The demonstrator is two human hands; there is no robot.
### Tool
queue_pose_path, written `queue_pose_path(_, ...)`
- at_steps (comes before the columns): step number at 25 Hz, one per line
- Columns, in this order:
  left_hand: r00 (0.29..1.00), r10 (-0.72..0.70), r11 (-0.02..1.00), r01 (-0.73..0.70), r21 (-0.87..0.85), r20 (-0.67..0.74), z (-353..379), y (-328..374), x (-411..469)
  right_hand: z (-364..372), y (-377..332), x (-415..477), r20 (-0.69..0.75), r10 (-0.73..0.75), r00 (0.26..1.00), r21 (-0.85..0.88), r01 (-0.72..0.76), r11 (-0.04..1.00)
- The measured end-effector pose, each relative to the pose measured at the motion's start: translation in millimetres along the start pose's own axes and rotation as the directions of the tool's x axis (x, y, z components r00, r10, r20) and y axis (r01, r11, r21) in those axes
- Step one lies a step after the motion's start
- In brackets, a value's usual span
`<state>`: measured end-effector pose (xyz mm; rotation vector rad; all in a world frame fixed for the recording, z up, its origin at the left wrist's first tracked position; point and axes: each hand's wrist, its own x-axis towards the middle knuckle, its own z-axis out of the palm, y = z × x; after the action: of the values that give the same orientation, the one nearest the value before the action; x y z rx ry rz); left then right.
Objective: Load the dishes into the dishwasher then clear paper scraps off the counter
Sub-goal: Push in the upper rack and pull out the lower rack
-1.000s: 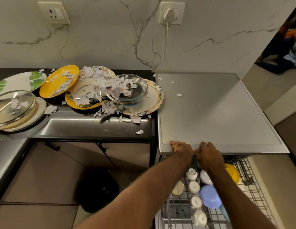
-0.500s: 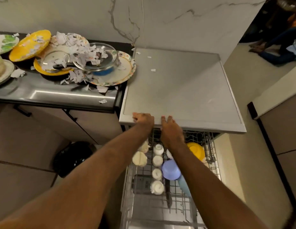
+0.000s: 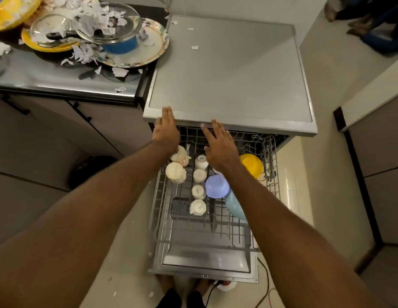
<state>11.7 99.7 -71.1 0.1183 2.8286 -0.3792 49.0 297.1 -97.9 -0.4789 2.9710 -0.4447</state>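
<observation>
Both hands have uncurled since the earlier frame. Left hand [image 3: 165, 130] is open, fingertips on the front edge of the flat grey dishwasher top [image 3: 227, 74]. Right hand [image 3: 220, 143] is open, just below that edge. The grey wire dish rack [image 3: 238, 238] stands pulled out beneath. Torn white paper scraps [image 3: 120, 71] and a round patterned plate [image 3: 155, 47] lie on the desk [image 3: 49, 74] left of the top. Bare floor [image 3: 327, 174] lies to the right.

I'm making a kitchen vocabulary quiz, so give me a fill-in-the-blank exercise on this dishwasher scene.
1. The left hand and right hand reach over the pulled-out wire dishwasher rack with fingers ____, not curled.
2. The round plastic bowl at the rack's right side is ____.
3. Torn white paper scraps litter the dishes on the dark ____.
4. The clear glass lid sits on a second bowl, coloured ____.
Missing words: straight; yellow; counter; blue.
</observation>
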Motion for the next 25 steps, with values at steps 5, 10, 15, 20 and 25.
queue_pose_path(5,0.91,0.411,0.893,-0.39,-0.225,0.055,93.9,6.2,-122.3,71.8,9.3,-117.6,0.389,-0.068,0.919,0.114,0.025,0.993)
queue_pose_path(10,0.655,0.633,0.774,-0.54,-0.331,0.412,165.8,34.6,-185.5,110.8,13.0,-194.0,0.792,-0.053,0.608,0.059,0.01,0.998)
queue_pose_path(15,0.667,0.588,0.801,-0.559,-0.215,0.457,206.0,60.0,-202.1,137.8,2.6,-217.7,0.719,0.031,0.694,-0.037,-0.006,0.999)
queue_pose_path(20,0.707,0.611,0.784,-0.604,-0.144,0.357,224.4,61.6,-206.1,149.7,-7.3,-222.8,0.67,0.097,0.736,-0.119,-0.023,0.993)
queue_pose_path(25,0.693,0.611,0.782,-0.605,-0.151,0.383,225.9,61.8,-197.9,161.4,-17.5,-226.0,0.636,0.159,0.755,-0.274,0.028,0.961)
